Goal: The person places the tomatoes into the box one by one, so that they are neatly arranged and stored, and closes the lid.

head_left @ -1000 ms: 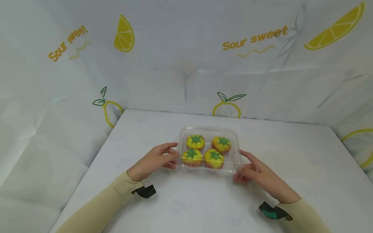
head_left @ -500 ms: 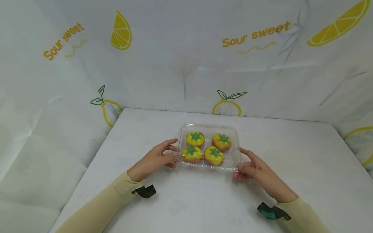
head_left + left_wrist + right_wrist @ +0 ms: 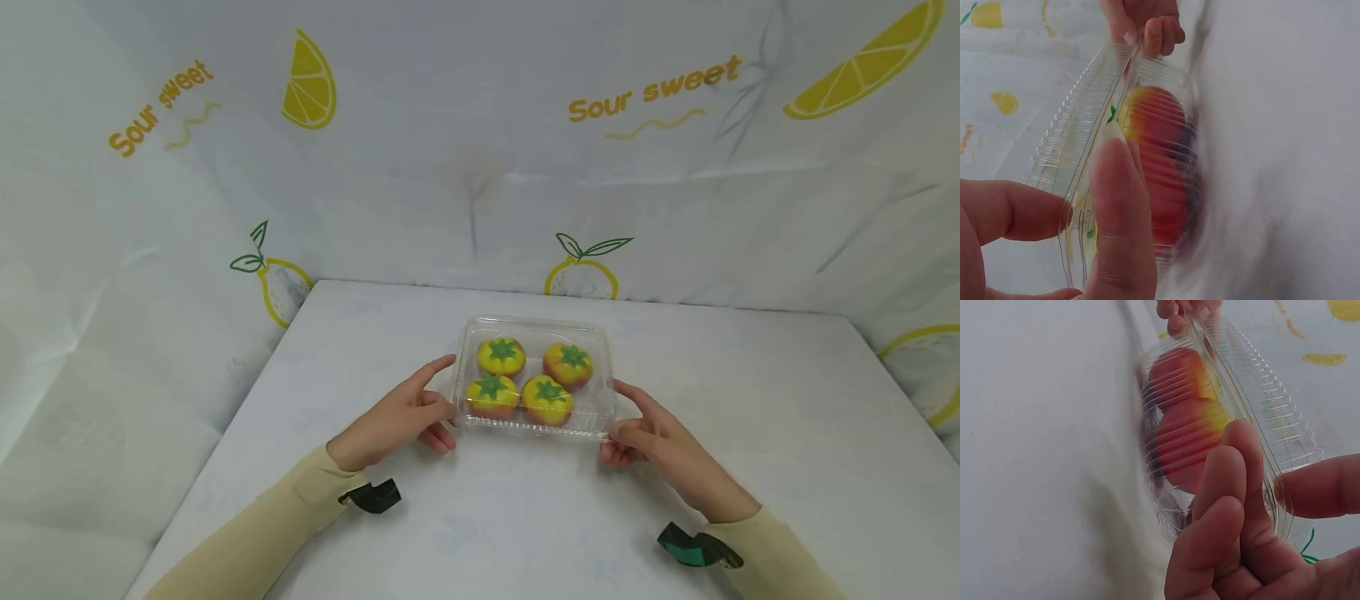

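A clear plastic clamshell box (image 3: 592, 408) stands at the middle of the table, its lid down. Inside sit several round yellow-and-red fruits (image 3: 501, 357) with green star-shaped tops. My left hand (image 3: 397, 417) pinches the rim at the front left corner. Its index finger stretches along the box's left side. At the front right corner my right hand (image 3: 663, 442) grips the rim, thumb above and fingers (image 3: 1216, 487) curled beneath. In the left wrist view the fruits' red undersides show through the ribbed wall. Whether the base touches the table I cannot tell.
A white cloth covers the table (image 3: 510, 517). Behind it hangs a pale backdrop (image 3: 450, 217) with printed lemons and lettering, which also runs along the left and right sides. Each forearm wears a beige sleeve (image 3: 262, 517) and a dark wrist mount (image 3: 375, 497).
The box has shifted slightly away from me, both hands with it. My left hand's lower fingers have dropped down from the box's side. The head view has tilted a little.
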Action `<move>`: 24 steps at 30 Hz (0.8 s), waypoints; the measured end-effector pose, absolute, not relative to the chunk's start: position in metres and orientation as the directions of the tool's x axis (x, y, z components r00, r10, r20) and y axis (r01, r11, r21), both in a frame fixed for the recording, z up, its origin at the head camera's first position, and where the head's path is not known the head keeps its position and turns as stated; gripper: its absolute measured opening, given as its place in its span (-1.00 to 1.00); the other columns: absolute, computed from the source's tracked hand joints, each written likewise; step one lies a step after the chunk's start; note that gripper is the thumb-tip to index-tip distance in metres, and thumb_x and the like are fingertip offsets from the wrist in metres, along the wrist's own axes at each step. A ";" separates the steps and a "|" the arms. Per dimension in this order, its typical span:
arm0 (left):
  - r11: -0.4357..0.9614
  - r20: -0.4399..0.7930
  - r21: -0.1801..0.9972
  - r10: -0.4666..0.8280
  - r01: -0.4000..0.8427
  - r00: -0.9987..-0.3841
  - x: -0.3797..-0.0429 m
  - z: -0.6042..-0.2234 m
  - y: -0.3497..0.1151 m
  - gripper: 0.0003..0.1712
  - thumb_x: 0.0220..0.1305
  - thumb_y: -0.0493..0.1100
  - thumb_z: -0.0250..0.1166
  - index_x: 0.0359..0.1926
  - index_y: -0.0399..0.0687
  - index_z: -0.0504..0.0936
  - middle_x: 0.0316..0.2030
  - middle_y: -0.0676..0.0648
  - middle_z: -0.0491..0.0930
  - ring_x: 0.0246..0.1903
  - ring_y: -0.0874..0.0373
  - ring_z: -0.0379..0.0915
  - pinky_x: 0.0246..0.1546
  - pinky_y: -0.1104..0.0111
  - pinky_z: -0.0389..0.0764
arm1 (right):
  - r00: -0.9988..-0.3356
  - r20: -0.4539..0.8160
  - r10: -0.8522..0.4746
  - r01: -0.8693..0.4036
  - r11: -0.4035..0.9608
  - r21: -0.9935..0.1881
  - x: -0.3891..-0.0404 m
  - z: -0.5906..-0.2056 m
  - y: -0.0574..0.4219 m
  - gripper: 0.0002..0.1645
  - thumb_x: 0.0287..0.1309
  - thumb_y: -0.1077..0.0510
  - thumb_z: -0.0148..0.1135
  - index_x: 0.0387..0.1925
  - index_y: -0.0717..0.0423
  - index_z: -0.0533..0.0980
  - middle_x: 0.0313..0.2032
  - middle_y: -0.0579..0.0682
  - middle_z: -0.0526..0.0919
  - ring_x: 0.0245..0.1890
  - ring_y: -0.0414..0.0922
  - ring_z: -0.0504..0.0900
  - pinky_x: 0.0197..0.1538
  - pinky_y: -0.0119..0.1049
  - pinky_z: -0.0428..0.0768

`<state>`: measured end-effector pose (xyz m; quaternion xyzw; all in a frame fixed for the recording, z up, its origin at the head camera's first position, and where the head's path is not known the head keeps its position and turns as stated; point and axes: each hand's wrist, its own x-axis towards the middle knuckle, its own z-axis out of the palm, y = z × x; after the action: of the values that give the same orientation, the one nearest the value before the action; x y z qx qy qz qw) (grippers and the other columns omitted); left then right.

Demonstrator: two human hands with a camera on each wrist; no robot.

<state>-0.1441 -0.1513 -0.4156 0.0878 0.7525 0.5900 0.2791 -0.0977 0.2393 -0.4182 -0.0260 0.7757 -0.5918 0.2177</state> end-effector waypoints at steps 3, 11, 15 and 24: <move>0.259 -0.316 0.942 0.471 -0.213 -0.824 -0.144 -0.415 -0.151 -0.05 0.52 -0.16 0.26 0.73 0.39 0.00 -0.11 -0.35 0.75 -0.24 -0.08 0.84 0.01 0.20 0.84 | -0.902 -0.314 -0.295 0.228 0.291 -0.929 -0.098 -0.418 0.239 -0.05 0.60 0.16 0.09 0.74 0.10 -0.18 -0.25 0.10 0.78 -0.21 -0.11 0.73 -0.03 -0.32 0.76; 0.258 -0.308 0.945 0.488 -0.202 -0.817 -0.144 -0.415 -0.151 -0.06 0.52 -0.17 0.23 0.74 0.31 -0.01 -0.26 -0.18 0.80 -0.30 -0.03 0.81 -0.09 0.19 0.86 | -0.904 -0.310 -0.296 0.229 0.276 -0.933 -0.097 -0.418 0.237 -0.05 0.59 0.17 0.09 0.74 0.11 -0.18 -0.27 0.07 0.78 -0.22 -0.12 0.73 -0.04 -0.33 0.75; 0.252 -0.293 0.949 0.497 -0.188 -0.817 -0.144 -0.415 -0.151 -0.07 0.52 -0.19 0.22 0.74 0.27 -0.01 -0.29 -0.17 0.78 -0.32 -0.01 0.79 -0.13 0.20 0.86 | -0.904 -0.307 -0.297 0.231 0.266 -0.936 -0.097 -0.417 0.237 -0.05 0.58 0.18 0.09 0.74 0.12 -0.19 -0.28 0.06 0.78 -0.23 -0.12 0.74 -0.04 -0.32 0.75; 0.258 -0.289 0.949 0.486 -0.180 -0.825 -0.143 -0.416 -0.151 -0.07 0.52 -0.16 0.23 0.74 0.30 0.00 -0.21 -0.19 0.79 -0.23 0.00 0.79 -0.09 0.25 0.83 | -0.907 -0.281 -0.314 0.210 0.241 -0.947 -0.097 -0.419 0.239 -0.04 0.58 0.20 0.09 0.74 0.14 -0.20 -0.30 0.03 0.79 -0.24 -0.14 0.75 -0.05 -0.31 0.77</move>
<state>-0.1435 -0.1512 -0.4158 0.1026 0.7431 0.6002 0.2774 -0.0972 0.2390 -0.4189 -0.0340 0.7585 -0.6149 0.2130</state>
